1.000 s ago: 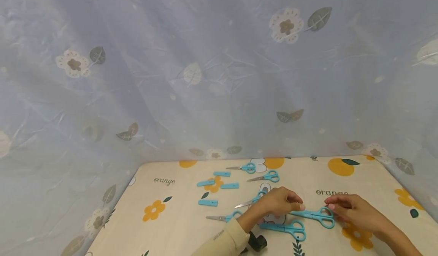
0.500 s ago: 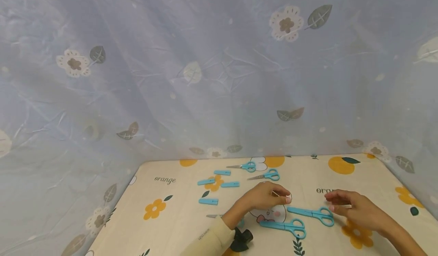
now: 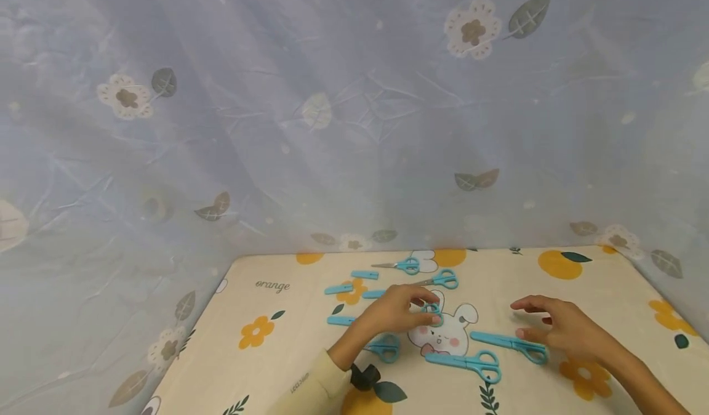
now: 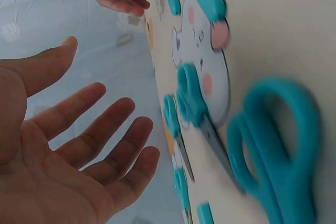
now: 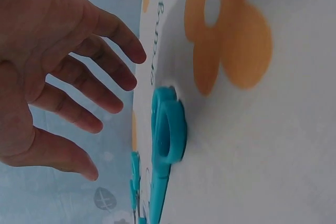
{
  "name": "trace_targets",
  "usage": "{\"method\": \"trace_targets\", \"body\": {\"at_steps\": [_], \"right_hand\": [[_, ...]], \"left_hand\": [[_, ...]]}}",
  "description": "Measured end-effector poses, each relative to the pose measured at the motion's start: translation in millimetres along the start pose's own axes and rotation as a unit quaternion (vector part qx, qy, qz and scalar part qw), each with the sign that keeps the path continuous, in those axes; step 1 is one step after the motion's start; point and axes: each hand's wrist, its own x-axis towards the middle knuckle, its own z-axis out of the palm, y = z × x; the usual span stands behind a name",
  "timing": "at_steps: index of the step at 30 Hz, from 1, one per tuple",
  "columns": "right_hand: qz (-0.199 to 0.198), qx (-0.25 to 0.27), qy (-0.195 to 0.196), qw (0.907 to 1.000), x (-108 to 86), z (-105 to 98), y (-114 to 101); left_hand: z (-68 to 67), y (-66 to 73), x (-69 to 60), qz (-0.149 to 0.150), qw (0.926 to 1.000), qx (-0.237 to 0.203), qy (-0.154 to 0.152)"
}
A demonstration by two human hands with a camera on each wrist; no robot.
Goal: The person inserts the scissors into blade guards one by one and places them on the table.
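Observation:
My left hand (image 3: 396,309) hovers over a pair of unsheathed blue-handled scissors (image 3: 433,314). In the left wrist view that hand (image 4: 68,156) has its fingers spread, and the scissors (image 4: 191,98) lie on the cloth apart from them. More bare scissors (image 3: 386,348) lie under the left forearm, blades hidden. My right hand (image 3: 565,326) is above the handles of scissors in a blue blade cover (image 3: 501,341); the right wrist view shows its fingers (image 5: 100,61) extended and holding nothing. A second covered pair (image 3: 465,361) lies nearer me, roughly parallel.
Two bare scissors (image 3: 408,266) (image 3: 445,279) lie further back. Several loose blue blade covers (image 3: 365,274) are spread left of them, some partly behind the left hand. A printed cloth (image 3: 299,353) covers the table; a patterned curtain (image 3: 354,156) rises behind its back edge.
My left hand has moved left, away from the tip of the far covered scissors to above a bare pair. The right hand has come off the covered scissors' handles and stays above them.

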Motion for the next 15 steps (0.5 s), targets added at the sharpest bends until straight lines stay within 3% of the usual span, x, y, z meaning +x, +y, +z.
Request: {"method": "trace_targets", "body": {"at_steps": [15], "right_hand": [[-0.028, -0.011, -0.010, 0.9995, 24.4, 17, -23]], "left_hand": [[-36.4, -31.4, -41.1, -0.008, 0.9984, -0.032, 0.045]]}}
